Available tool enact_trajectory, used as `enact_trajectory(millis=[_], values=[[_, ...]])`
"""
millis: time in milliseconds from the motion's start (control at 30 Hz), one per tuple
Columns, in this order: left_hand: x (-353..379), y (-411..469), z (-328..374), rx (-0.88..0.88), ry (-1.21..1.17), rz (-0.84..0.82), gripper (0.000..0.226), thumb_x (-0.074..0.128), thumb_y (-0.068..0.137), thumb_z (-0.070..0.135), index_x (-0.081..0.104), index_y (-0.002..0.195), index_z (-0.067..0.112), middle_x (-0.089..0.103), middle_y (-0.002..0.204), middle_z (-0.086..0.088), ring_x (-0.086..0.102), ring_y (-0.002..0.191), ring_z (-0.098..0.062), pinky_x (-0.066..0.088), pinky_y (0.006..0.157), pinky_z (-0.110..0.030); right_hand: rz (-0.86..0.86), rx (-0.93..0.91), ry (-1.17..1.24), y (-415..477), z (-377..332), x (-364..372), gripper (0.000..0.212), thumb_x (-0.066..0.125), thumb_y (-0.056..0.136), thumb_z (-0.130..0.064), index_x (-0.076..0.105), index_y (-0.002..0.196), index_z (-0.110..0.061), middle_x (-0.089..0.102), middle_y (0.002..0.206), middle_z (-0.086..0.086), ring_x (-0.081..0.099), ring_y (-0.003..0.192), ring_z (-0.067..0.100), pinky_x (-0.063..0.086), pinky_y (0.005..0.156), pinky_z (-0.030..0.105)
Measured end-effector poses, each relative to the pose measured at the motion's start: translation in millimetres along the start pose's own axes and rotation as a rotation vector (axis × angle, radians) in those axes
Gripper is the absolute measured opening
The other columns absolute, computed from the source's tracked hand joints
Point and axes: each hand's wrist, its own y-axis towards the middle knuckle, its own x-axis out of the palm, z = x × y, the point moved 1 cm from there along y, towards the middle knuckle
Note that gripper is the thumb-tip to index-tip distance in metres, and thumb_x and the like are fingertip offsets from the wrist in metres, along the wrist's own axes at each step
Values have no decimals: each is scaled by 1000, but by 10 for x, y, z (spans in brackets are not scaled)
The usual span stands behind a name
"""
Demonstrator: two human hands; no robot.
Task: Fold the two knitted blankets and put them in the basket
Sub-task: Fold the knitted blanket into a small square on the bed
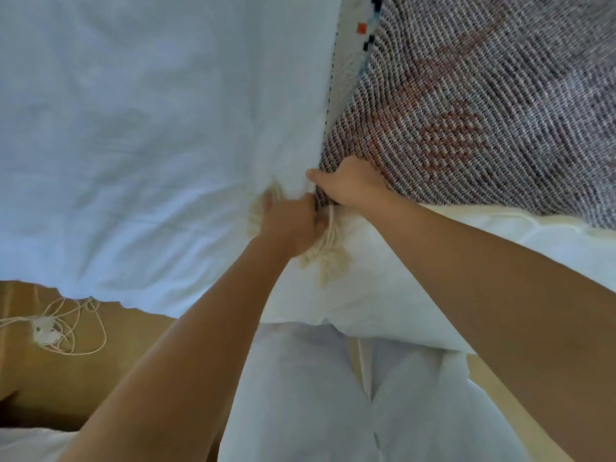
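Your left hand [290, 225] is closed in a fist round a bunch of cream tassels [330, 258], whose strands hang out below the fist and fan out past its far side. Your right hand [350, 186] sits just beside it, touching it, and grips the near left corner of the knitted blanket [483, 111]. Its thumb points left and its fingers are curled onto the edge.

The blanket is a grey speckled knit with faded red patches. It lies spread over the right and far part of the scene, on the white sheet [133, 111] that covers the whole left side. Along the blanket's left edge, far up, a white knit strip [358, 28] with orange and dark squares shows. You cannot tell from here whether that strip is the same blanket turned over or a second one.

Near left, a tangle of pale cord [56, 325] lies on the brown floor [100, 378], well apart from both hands. Your white garment [316, 395] fills the near centre.
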Motion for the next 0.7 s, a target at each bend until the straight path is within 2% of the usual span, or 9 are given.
enact_trajectory(millis=[67,167,233,300,433,500,567,633,700], values=[[25,-111,17,118,81,-64,53,37,92,38,32,136,11,65,90,-5,60,94,-27,16,111,-46,-14,15,-16,-12,-30,26,35,51,86,-43,55,79,-8,60,82,6,57,75,27,39,57,28],[23,-260,-174,144,117,-43,42,33,94,34,34,128,11,57,79,-4,50,70,-26,32,88,-37,-9,-8,-87,-88,-87,86,24,44,89,-23,48,69,-12,56,78,5,58,82,30,35,54,28],[9,-357,-376,88,116,-37,37,31,94,35,34,123,10,54,78,-3,46,66,-24,31,79,-36,-3,-50,-165,-135,-148,150,22,41,92,-18,58,84,-8,63,98,11,60,96,32,38,66,30],[7,-439,-515,43,133,-73,37,31,94,38,34,118,10,52,75,-1,47,65,-24,31,80,-38,-11,-79,-229,-182,-208,223,27,39,96,-20,62,100,-6,64,113,13,59,104,32,38,71,31],[22,-464,-499,-36,178,-201,48,25,94,52,40,116,12,54,78,-1,51,74,-24,32,89,-42,-15,-96,-357,-196,-215,357,42,34,99,-38,62,109,-9,63,115,11,59,104,30,38,72,33],[17,-409,-401,-74,208,-163,57,22,93,57,46,120,12,58,97,-6,54,92,-26,33,90,-42,-53,-107,-373,-194,-163,345,51,31,97,-46,62,108,-8,65,109,12,59,93,29,37,69,31],[-15,-339,-278,-115,242,-102,63,23,92,60,47,125,12,54,119,-9,49,111,-27,34,93,-44,-144,-177,-371,-176,-143,297,49,32,96,-46,59,106,-6,62,94,11,53,79,26,36,62,29],[-86,-247,-160,-155,217,-6,62,30,91,60,45,127,12,48,126,-10,44,116,-28,34,93,-44,-117,-222,-275,-116,-117,155,45,37,95,-47,55,80,-9,52,71,4,49,66,23,31,51,28],[-203,-118,-29,-161,148,119,54,40,90,53,46,122,10,46,123,-11,45,112,-29,37,87,-41,17,-196,-95,-14,-85,-86,46,40,93,-45,39,60,-14,43,59,1,45,57,22,28,49,29]])
